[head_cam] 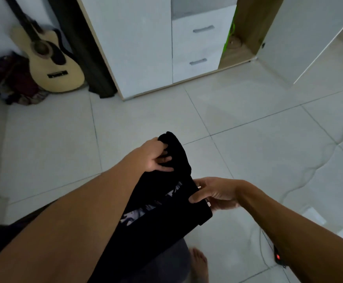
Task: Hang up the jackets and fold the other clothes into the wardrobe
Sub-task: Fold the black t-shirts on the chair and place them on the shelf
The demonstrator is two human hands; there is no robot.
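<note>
A black garment with a pale print (166,201) hangs in front of me above the tiled floor. My left hand (156,158) grips its upper bunched end. My right hand (215,194) pinches its right edge, where a small white tag shows. The white wardrobe (142,48) stands ahead, with two drawers (199,45) and an open compartment (240,35) at the right. Its open door (309,37) juts out at the far right.
An acoustic guitar (52,60) leans in the left corner beside a dark heap of clothes (15,82). A power strip with a red light (278,257) and its cable lie on the floor at lower right. My bare foot (199,264) shows below.
</note>
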